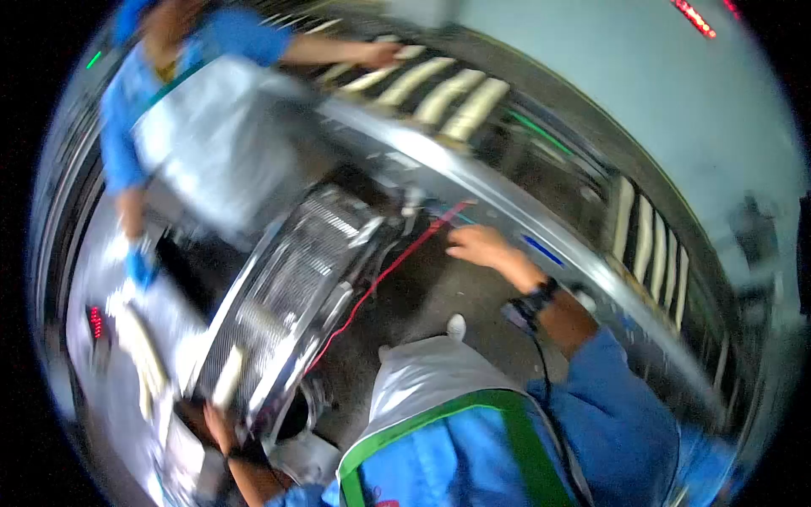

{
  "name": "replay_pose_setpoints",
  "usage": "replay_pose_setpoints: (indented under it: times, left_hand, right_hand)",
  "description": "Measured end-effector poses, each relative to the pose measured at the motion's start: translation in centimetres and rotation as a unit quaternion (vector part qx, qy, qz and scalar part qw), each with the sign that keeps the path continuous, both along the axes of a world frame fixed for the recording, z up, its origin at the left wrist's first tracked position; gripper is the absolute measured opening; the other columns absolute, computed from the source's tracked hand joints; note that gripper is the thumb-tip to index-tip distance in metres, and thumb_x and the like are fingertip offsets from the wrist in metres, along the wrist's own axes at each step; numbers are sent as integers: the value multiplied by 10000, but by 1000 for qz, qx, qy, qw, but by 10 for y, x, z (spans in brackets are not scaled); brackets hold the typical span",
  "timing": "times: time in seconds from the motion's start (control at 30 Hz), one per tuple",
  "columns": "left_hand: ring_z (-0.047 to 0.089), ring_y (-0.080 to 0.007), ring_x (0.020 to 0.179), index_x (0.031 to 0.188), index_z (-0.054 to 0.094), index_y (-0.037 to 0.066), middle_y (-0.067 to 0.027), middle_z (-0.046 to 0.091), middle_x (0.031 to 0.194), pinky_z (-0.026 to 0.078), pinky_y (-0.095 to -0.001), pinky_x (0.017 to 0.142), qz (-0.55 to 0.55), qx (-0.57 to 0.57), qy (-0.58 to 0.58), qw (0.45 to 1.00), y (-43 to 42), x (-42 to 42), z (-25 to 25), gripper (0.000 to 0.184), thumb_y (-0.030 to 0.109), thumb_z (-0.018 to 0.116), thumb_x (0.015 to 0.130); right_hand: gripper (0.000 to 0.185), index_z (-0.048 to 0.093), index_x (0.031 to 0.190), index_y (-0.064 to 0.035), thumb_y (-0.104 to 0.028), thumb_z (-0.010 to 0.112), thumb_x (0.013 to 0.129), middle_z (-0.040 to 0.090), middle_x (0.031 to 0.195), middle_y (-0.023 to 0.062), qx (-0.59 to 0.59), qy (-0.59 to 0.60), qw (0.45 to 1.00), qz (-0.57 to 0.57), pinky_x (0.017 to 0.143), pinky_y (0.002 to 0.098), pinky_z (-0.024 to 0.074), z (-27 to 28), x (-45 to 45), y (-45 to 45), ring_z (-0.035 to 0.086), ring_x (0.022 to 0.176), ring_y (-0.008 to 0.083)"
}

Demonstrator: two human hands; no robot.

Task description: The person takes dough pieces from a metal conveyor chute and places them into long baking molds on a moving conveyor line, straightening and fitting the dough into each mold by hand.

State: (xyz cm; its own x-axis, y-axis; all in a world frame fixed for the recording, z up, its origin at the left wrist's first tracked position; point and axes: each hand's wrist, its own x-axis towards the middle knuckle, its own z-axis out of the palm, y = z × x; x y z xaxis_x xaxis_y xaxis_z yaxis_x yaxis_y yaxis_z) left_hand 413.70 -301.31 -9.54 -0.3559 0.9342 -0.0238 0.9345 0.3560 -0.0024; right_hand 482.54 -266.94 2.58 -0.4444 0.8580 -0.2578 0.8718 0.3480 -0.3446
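My left hand [220, 429] is at the lower left, its fingers closed at the lower end of a pale dough-like strip [228, 378]. That strip lies over a metal machine bed with a ribbed surface [291, 262]. Blur hides the exact grip. My right hand [486, 249] is held out beside the conveyor's metal rail [541, 228], fingers loosely bent and apart, with nothing visible in them. Close to its fingertips runs a red cord [397, 262], slanting down along the machine's side.
Pale strips [435, 97] lie in rows on the dark conveyor, with several more [650, 241] farther right. A co-worker in a white apron [224, 139] stands across, one hand [380, 55] at the conveyor. More strips [139, 351] lie on the left metal table [182, 313].
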Motion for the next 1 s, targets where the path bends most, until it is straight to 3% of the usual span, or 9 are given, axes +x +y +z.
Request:
replay_pose_setpoints:
  times: [0.07, 0.1, 0.17, 0.3, 0.6, 0.63, 0.7, 0.9, 1.0]
  left_hand:
    - [427, -373, 1005, 1133, 384, -78, -256, 450, 1092, 351, -408, 840, 105, -19, -112, 988, 1, 27, 21, 447, 177, 472, 777]
    - [474, -379, 857, 1065, 423, -79, -255, 498, 941, 378, -412, 744, 34, 4, 21, 999, -16, 23, 5, 435, 170, 520, 721]
    - [490, -369, 850, 1067, 432, -57, -237, 513, 935, 389, -419, 739, 15, -28, 30, 999, 22, 22, -5, 435, 202, 516, 727]
    - [556, -327, 823, 1077, 465, 31, -165, 573, 912, 431, -447, 718, 75, -141, 162, 974, 25, 88, 59, 444, 331, 501, 751]
    - [486, -323, 722, 966, 453, -59, -196, 501, 812, 393, -391, 666, 85, -48, -255, 962, 29, 48, 19, 396, 159, 571, 658]
    - [470, -231, 666, 894, 454, -40, -122, 496, 765, 401, -333, 614, 99, 11, -421, 901, 33, 72, 37, 365, 139, 603, 613]
    - [463, -160, 675, 909, 463, -52, -78, 506, 785, 399, -286, 576, 124, 26, -427, 895, 48, 96, 56, 370, 120, 608, 615]
    - [476, -120, 721, 1048, 446, -14, -50, 513, 866, 384, -240, 595, 143, 173, -502, 835, 87, 255, 216, 358, 179, 498, 752]
    - [477, -129, 763, 1065, 436, -15, -72, 511, 904, 387, -250, 645, 165, 192, -574, 779, 117, 284, 231, 422, 233, 532, 737]
  right_hand:
    - [312, 535, 919, -44, -298, 536, 739, 549, 929, 132, -23, -11, 999, -22, 718, 397, 420, 8, 14, -18, 520, 875, 293]
    - [311, 535, 917, -42, -295, 538, 737, 550, 927, 133, -24, -6, 1000, -17, 720, 399, 418, 7, 26, -22, 521, 872, 292]
    - [311, 536, 917, -43, -293, 542, 732, 552, 917, 135, -31, -24, 998, -57, 715, 404, 419, 9, 10, -26, 523, 867, 295]
    - [306, 540, 908, -48, -285, 558, 715, 562, 879, 139, -46, -21, 996, -73, 695, 416, 418, -6, 15, -42, 526, 853, 307]
    - [296, 543, 905, -51, -279, 563, 717, 560, 870, 140, -34, 22, 997, -66, 687, 413, 418, -17, 36, -63, 525, 843, 315]
    - [296, 543, 905, -51, -279, 563, 717, 560, 870, 140, -35, 24, 998, -54, 687, 413, 418, -16, 38, -66, 525, 843, 315]
    - [287, 544, 896, -48, -274, 561, 720, 558, 876, 138, -57, 27, 996, -56, 681, 414, 418, -11, 41, -70, 525, 839, 314]
    - [268, 550, 900, -42, -270, 550, 760, 582, 868, 107, -152, 151, 977, -12, 687, 311, 433, 4, 24, -70, 556, 810, 230]
    - [269, 556, 936, -51, -278, 506, 801, 588, 881, 83, -271, 306, 911, 47, 677, 283, 427, 22, -18, -73, 549, 810, 172]
